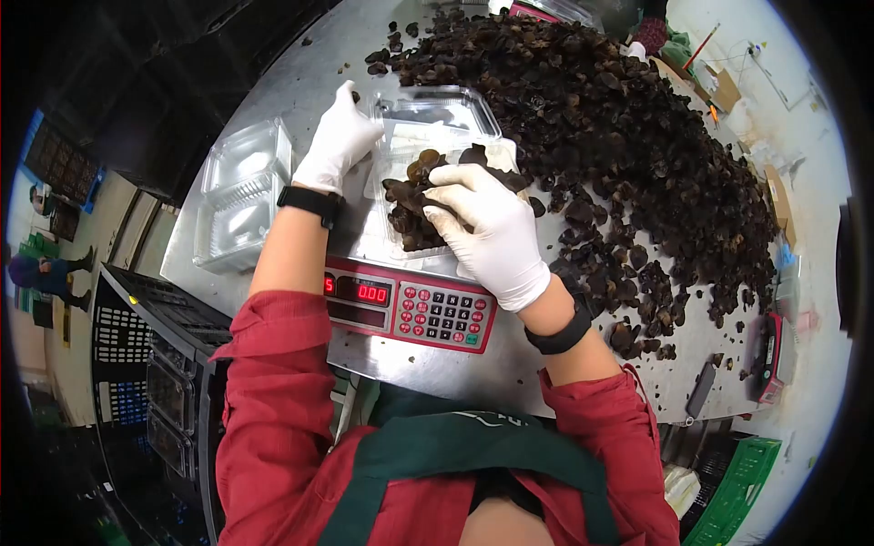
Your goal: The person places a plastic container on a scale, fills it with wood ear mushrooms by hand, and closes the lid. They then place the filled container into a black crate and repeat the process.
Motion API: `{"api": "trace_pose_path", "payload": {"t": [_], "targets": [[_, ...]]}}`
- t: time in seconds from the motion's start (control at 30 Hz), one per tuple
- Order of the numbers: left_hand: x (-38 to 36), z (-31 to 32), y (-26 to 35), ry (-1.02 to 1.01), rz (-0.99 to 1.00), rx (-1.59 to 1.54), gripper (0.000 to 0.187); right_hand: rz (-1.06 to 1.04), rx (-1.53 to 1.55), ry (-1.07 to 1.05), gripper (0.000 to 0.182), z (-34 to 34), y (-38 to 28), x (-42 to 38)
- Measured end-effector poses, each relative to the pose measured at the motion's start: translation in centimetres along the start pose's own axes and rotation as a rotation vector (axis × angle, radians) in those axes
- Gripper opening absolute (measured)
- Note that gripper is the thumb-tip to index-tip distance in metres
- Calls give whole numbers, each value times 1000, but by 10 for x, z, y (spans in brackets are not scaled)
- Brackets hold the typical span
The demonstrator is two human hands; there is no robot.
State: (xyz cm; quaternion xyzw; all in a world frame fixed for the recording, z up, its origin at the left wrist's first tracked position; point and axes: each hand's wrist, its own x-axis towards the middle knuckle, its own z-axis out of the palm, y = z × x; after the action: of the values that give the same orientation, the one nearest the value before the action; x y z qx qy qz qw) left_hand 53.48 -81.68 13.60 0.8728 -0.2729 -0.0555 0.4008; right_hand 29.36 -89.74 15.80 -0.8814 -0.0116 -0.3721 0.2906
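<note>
1. Fungus: one clump, dark brown, ruffled and glossy, under and between the right fingers; pieces too tangled to count.
2. Right hand: fingers curled inward, gripping the clump at one clear box.
3. Left hand: fingers partly bent, near the box's raised lid; from here I can't tell whether they hold anything.
4. Scale: one red panel, nearer the wearer than the fingers, reading 0.00.
5. Second box: one, open, left of the left fingers.
6. Heap: one, dark, beyond and right of the right fingers.

Wearer's two hands, two wristbands, one heap
</note>
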Motion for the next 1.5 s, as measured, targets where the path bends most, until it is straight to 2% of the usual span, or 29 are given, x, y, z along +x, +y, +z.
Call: {"api": "trace_pose_path", "payload": {"t": [0.03,0.1,0.17,0.2,0.23,0.27,0.33,0.37,0.4,0.47,0.53,0.63,0.7,0.77,0.83,0.93,0.97,1.03,1.1,1.13,1.17,1.3,1.37,1.5], "targets": [[-6,-3,5,57,23,-81,81,-3,-2,7,14,-3,0,2],[-14,-11,8,77,44,-152,79,225,247,44,13,-10,1,4],[-24,-21,12,96,165,-230,74,222,234,107,13,-14,4,6],[-29,-22,15,95,190,-290,64,201,233,134,13,-14,3,8],[-30,-23,14,89,199,-289,64,180,231,161,14,-13,2,11],[-32,-26,13,68,223,-301,59,-113,70,263,15,-6,11,17],[-38,-27,13,59,226,-313,45,-182,-294,19,17,-1,11,10],[-43,-27,15,50,237,-308,45,-198,-478,-144,19,4,14,5],[-46,-28,17,60,259,-339,41,-170,-424,-227,24,7,14,-1],[-56,-30,19,58,267,-403,33,-153,-293,-208,26,-2,10,-6],[-71,-31,28,53,281,-441,32,-121,-238,-194,25,-18,3,-7],[-93,-36,35,8,295,-453,34,-113,-79,77,23,-43,13,-14],[-107,-35,39,29,271,-432,37,121,-48,175,22,-56,29,-21],[-112,-34,40,-1,261,-428,41,290,-29,176,22,-60,39,-19],[-116,-34,44,59,306,-420,43,250,-25,140,24,-54,38,-11],[-123,-38,49,62,361,-377,47,-15,-67,-69,21,-30,50,-15],[-127,-40,48,61,364,-372,47,-1,-138,-59,24,-27,43,-18],[-137,-45,44,46,426,-315,50,-33,-100,158,20,-31,40,-21],[-147,-45,38,38,429,-290,50,76,-130,207,16,-47,31,-28],[-151,-44,36,9,410,-284,48,75,-157,181,14,-52,24,-31],[-155,-42,35,-21,388,-277,46,-60,-84,168,17,-43,29,-34],[-158,-40,38,6,462,-285,44,-262,-177,-161,33,-7,-15,-31],[-161,-40,44,30,490,-246,41,-198,-278,-285,35,6,-20,-35],[-173,-38,42,62,573,-120,39,-107,-338,-285,38,8,-28,-43]]}}
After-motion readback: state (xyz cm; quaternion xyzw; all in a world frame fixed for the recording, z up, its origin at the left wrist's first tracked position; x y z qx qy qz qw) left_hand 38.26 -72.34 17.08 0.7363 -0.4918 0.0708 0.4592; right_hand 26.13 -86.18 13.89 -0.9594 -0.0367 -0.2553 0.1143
